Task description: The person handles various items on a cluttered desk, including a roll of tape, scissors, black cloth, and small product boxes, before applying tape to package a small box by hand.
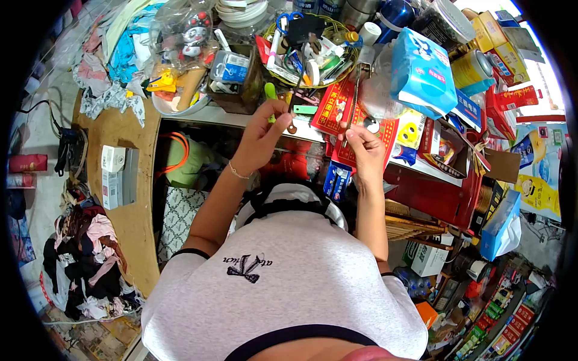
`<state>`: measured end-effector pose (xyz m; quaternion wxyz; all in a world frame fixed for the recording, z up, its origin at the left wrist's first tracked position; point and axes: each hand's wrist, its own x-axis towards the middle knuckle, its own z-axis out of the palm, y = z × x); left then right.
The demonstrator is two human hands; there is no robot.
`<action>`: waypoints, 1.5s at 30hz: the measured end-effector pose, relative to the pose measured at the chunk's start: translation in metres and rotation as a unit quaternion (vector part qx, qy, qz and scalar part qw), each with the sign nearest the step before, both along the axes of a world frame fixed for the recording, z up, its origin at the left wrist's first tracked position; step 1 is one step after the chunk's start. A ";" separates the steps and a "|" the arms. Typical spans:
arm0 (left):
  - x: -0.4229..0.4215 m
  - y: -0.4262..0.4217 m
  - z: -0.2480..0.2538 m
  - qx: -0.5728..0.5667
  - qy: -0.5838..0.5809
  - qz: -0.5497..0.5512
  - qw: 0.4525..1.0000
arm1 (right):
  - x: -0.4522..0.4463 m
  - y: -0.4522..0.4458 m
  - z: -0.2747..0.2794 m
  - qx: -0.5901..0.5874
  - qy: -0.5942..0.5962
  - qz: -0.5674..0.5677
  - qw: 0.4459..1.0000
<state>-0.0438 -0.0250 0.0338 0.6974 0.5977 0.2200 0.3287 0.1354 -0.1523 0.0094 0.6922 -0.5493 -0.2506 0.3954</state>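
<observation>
My left hand (pixel 265 131) is closed in a pinch around a thin dark strip (pixel 295 95), which points up and away from me; its exact kind is too small to tell. My right hand (pixel 365 148) grips the lower end of a long, narrow metal tool (pixel 354 99), held upright and slightly tilted. The two hands are apart, above the front of a cluttered table. Beneath the right hand's tool lies a red printed booklet (pixel 328 111) with gold lettering. A green flat piece (pixel 306 109) lies between the hands.
A wire basket (pixel 348 71) crammed with pens and small tools stands ahead. To its right is a blue tissue pack (pixel 424 72), to its left a metal tin (pixel 244 96). A small white box (pixel 112 159) sits on the wooden board (pixel 135 231) at left, near heaped cloth (pixel 90 259).
</observation>
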 end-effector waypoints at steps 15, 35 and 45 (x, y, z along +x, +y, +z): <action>0.067 0.030 -0.011 0.175 0.089 0.018 0.980 | 0.010 0.060 0.010 -0.058 0.027 -0.037 0.997; 0.079 0.032 -0.008 0.390 0.268 0.113 0.874 | 0.032 0.078 -0.013 -0.102 -0.123 -0.042 0.986; 0.079 0.048 -0.002 0.208 0.168 0.051 0.962 | 0.017 0.067 -0.012 -0.086 -0.127 -0.061 0.986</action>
